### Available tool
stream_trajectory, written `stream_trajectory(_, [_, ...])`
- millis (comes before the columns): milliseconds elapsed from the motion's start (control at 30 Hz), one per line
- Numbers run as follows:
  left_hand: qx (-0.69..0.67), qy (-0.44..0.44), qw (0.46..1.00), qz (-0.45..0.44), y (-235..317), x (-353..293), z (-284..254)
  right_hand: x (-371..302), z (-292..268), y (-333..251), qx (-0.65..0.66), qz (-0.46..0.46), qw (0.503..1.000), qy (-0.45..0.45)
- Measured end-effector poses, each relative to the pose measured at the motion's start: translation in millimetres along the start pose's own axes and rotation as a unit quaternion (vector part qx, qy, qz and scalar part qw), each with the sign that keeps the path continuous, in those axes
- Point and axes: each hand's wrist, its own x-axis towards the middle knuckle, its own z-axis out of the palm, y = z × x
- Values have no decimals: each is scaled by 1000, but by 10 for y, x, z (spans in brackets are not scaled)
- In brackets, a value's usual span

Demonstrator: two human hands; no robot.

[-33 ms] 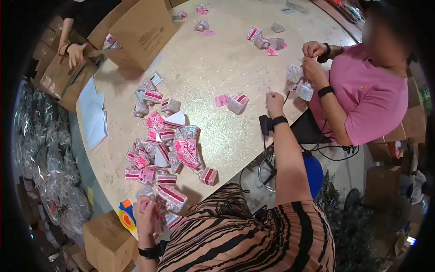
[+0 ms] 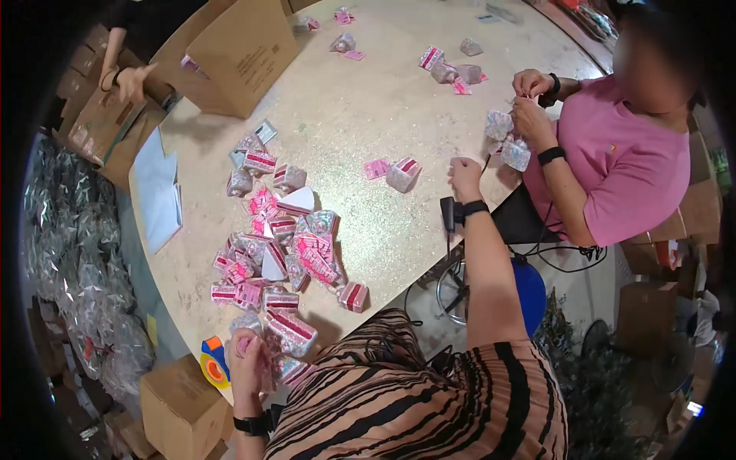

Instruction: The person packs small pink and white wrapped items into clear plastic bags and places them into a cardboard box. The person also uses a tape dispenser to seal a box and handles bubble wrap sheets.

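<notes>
My left hand point(image 2: 247, 366) is closed at the table's near left edge, around a glittery cake-slice ornament with a pink tag, mostly hidden by the fingers. Right beside it lies a larger pink and white cake-slice ornament point(image 2: 291, 333). A pile of similar ornaments point(image 2: 264, 257), several with bright pink tags, spreads beyond that hand. Out over the table's right side, my right hand point(image 2: 465, 179) is closed with fingertips pinched together; whatever they hold is too small to make out. To its left sits a single ornament point(image 2: 403, 175) with a pink tag point(image 2: 376, 169).
An orange and blue tape roll point(image 2: 215, 362) rests at the table edge above a cardboard box point(image 2: 184, 406). A co-worker in a pink shirt point(image 2: 621, 153) handles ornaments at right. Another person's hand point(image 2: 130, 83) is near an open carton point(image 2: 238, 61). White papers point(image 2: 157, 195) lie at left.
The other person's hand at the far left has lifted and turned a little, and the open carton has shifted slightly. My right hand has moved slightly; my left hand stays nearly still.
</notes>
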Motion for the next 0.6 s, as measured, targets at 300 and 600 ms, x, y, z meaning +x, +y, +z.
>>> stream_trajectory(300, [-86,-53,995,-11,-26,56,26,-866,-8,-349,172,39,978,-107])
stream_trajectory(600, [-152,-82,983,-61,-9,-27,35,-1870,350,-1042,167,-43,940,-295])
